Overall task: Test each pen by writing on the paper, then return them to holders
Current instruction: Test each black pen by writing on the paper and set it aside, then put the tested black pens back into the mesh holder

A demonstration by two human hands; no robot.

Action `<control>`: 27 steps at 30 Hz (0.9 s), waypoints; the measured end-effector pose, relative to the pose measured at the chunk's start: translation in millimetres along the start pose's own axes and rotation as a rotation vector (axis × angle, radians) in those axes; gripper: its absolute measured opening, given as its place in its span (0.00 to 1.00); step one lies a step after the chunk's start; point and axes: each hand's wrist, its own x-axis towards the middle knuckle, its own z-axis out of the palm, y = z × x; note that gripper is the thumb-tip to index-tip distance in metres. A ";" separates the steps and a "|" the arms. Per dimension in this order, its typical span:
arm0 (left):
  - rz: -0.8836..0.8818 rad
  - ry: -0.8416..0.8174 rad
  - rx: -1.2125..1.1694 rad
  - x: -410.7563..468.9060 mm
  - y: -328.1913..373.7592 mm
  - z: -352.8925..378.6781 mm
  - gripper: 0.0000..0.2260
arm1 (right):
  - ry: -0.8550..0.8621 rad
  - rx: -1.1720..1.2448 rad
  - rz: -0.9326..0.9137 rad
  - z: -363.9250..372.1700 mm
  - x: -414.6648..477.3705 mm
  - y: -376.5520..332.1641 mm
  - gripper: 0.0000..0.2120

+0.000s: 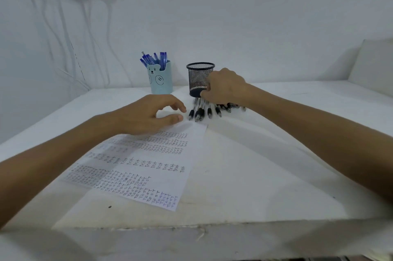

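Note:
A white paper [161,167] covered in rows of written "test" lies on the table. My left hand [148,114] rests on its far corner, fingers apart, holding nothing. Several black pens [204,112] lie in a loose pile just beyond the paper. My right hand [225,88] hovers over that pile with fingers curled down onto the pens; whether it grips one is hidden. Behind the pile stands a black mesh holder [198,78], which looks empty. To its left a light blue bear holder [161,80] holds several blue pens [155,60].
The white table [265,175] meets a white wall at the back. White cables [70,48] hang down the wall at the left. A raised white ledge [372,65] sits at the far right. The table's front edge [191,226] runs close to me.

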 end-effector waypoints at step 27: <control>-0.629 0.015 0.103 140.5 70.9 44.9 0.27 | -0.394 0.273 0.501 -13.8 24.2 57.5 0.27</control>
